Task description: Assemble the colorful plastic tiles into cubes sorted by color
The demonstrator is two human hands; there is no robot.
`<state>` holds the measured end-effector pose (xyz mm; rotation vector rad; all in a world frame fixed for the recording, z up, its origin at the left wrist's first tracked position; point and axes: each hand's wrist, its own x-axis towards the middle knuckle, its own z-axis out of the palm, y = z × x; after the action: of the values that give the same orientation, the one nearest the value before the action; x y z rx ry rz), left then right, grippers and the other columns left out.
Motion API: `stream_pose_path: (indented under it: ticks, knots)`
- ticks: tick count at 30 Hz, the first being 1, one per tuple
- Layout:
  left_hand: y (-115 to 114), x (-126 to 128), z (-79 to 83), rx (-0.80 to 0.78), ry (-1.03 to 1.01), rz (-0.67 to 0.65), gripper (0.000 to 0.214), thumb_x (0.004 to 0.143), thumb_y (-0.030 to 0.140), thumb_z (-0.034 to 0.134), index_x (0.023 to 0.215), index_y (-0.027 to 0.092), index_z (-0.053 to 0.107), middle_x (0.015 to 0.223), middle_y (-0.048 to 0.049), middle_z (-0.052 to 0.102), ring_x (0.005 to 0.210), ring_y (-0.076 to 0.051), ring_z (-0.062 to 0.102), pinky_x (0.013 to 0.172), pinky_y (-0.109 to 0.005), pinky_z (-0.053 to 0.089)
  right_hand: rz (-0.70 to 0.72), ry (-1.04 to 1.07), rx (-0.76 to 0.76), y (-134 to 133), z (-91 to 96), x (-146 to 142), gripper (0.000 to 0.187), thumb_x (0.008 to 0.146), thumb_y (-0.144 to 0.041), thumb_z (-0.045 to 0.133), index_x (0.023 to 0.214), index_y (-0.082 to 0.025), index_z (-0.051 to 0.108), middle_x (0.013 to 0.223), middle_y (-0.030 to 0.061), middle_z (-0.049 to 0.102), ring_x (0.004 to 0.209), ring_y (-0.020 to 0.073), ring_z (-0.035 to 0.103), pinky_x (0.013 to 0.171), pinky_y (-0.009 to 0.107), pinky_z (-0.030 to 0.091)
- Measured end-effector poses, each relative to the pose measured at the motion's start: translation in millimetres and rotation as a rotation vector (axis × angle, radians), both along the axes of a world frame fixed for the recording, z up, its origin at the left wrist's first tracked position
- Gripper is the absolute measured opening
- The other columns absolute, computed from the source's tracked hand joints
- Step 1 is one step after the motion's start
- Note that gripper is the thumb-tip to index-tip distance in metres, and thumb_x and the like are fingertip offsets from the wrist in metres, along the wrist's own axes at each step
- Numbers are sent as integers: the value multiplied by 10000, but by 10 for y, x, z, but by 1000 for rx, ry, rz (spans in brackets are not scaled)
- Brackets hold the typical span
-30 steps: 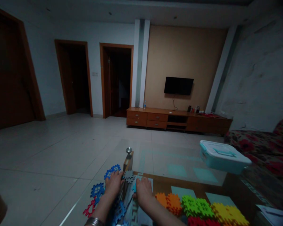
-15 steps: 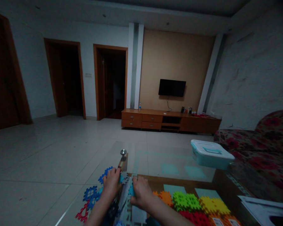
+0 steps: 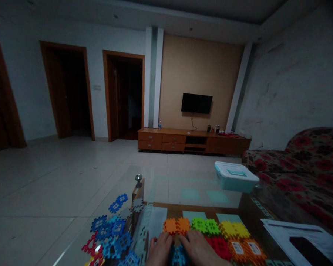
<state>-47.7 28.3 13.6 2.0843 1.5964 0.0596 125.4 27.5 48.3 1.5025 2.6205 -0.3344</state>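
Low in the head view, my left hand (image 3: 160, 249) and my right hand (image 3: 197, 246) are close together at the near side of the glass table. Between them is a stack of blue gear-edged plastic building tiles (image 3: 179, 255), with the fingers of both hands closed on its sides. Just beyond my fingertips sit orange tiles (image 3: 176, 225). Green tiles (image 3: 205, 225) and yellow tiles (image 3: 234, 229) continue that row to the right. Red tiles (image 3: 218, 247) lie beside my right hand. The bottom of the blue stack is cut off by the frame.
Loose blue tiles (image 3: 111, 229), red tiles (image 3: 91, 244) and grey tiles (image 3: 138, 205) lie scattered on the left of the table. Stacked orange tiles with labels (image 3: 245, 249) are at right. A lidded teal box (image 3: 235, 177) stands farther back, papers (image 3: 299, 236) and a phone (image 3: 312, 251) at far right.
Both hands have come nearer and to the right, from beside the grey tiles to just in front of the orange ones. The scattered blue tiles now show more fully. The view has turned slightly right.
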Motion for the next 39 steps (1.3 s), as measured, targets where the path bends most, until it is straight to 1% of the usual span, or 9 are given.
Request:
stream_pose_path:
  ticks: [4,9,15,18,22,27,31,35,39]
  knots:
    - [14,24,-56,-3,-14,-5,638,641,116,529,1270,218,500,1377,-78,519,1313,-242,400,1096,-446,222,23,-32,56,55,-172,-65,548,830,-59,389,1356,-192,470,1194,176,623,1112,320,560,964,439,413]
    - [-50,-66,7,81,-84,51,641,620,173,588,1252,252,511,1404,-54,487,1328,-251,371,1102,-424,212,56,-44,113,91,-346,-78,503,830,-111,453,1318,-225,502,1153,153,647,1059,321,581,926,439,431]
    - [74,-805,225,342,63,389,517,727,70,417,1204,222,549,1366,-72,521,1310,-210,400,1063,-397,275,88,81,112,161,-322,-263,437,710,-87,558,1116,-233,635,1114,117,656,1026,315,577,873,404,442]
    - [155,-1318,281,297,291,537,502,776,64,406,1238,203,542,1425,-131,459,1340,-285,369,1030,-491,313,138,155,93,156,-254,-540,425,662,-61,586,1052,-211,661,1108,109,656,1012,294,583,856,365,454]
    - [118,-1760,194,217,398,643,487,815,147,477,1299,195,493,1430,-170,438,1290,-332,427,949,-494,400,207,254,6,162,-210,-1064,419,703,-41,544,1072,-200,662,1149,116,637,1043,273,586,880,345,462]
    - [-43,-1849,30,204,306,613,420,826,151,469,1241,171,531,1450,-136,429,1322,-261,419,1006,-378,389,149,418,-10,376,-219,-1764,368,765,-92,536,1104,-179,649,1164,117,622,1100,236,564,931,301,440]
    - [-163,-1883,59,222,279,641,368,845,178,439,1188,166,572,1427,-119,467,1329,-226,418,1038,-336,357,20,409,33,563,-181,-2271,338,801,-177,581,1133,-179,648,1165,106,634,1148,228,550,985,292,410]
    - [-346,-1979,102,215,303,716,381,850,189,408,1192,198,575,1418,-104,483,1325,-222,423,1037,-364,356,-76,350,50,618,-127,-2689,369,801,-299,640,1125,-124,655,1177,174,626,1153,312,542,971,399,431]
    - [-622,-2044,-14,156,270,711,472,804,228,450,1270,234,526,1477,-105,414,1362,-252,368,1022,-429,364,-153,287,44,667,-100,-2942,532,674,-311,773,1132,-72,644,1208,247,604,1170,378,519,986,501,398]
